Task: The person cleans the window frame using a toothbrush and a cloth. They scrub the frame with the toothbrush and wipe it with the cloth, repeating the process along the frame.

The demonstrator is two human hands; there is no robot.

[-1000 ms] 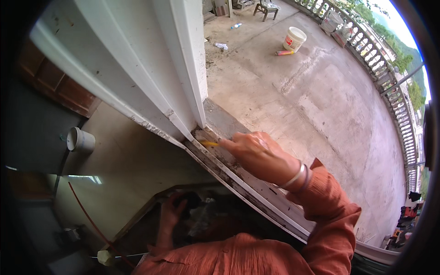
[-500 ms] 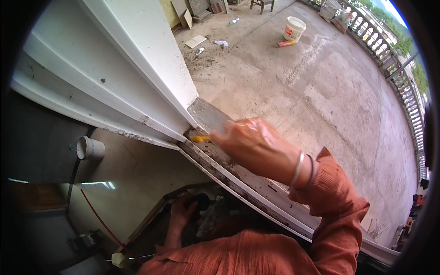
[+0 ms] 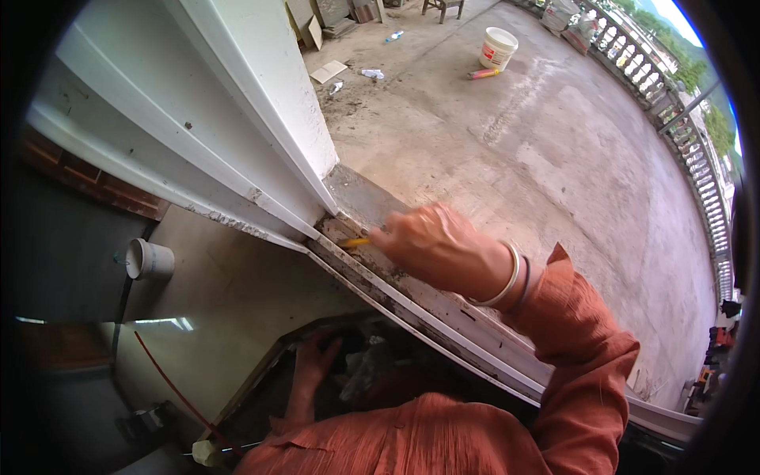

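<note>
My right hand (image 3: pixel 439 245), with a pale bangle and a dark band at its wrist, is closed on a thin yellow-handled tool (image 3: pixel 358 242). The tool's working end is too blurred to name. It reaches into the corner of a dirty window sill track (image 3: pixel 412 289), where brown dirt and crumbs lie along the channel. White frame posts (image 3: pixel 261 134) rise from that corner. Low in the shade, my left hand (image 3: pixel 314 360) lies by a dark object and crumpled clear plastic (image 3: pixel 364 368); shadow hides what its fingers do.
Beyond the sill is a concrete terrace (image 3: pixel 554 182) with a white bucket (image 3: pixel 498 49), a red-and-yellow tube (image 3: pixel 483 74), loose tiles (image 3: pixel 328 72) and a baluster railing (image 3: pixel 673 107). Indoors stand a white pail (image 3: pixel 150 260) and a thin red rod (image 3: pixel 170 384).
My right hand has shifted slightly, and the yellow tool's tip has moved a little right along the track, away from the corner. The whole view has tilted slightly. My left hand stays low.
</note>
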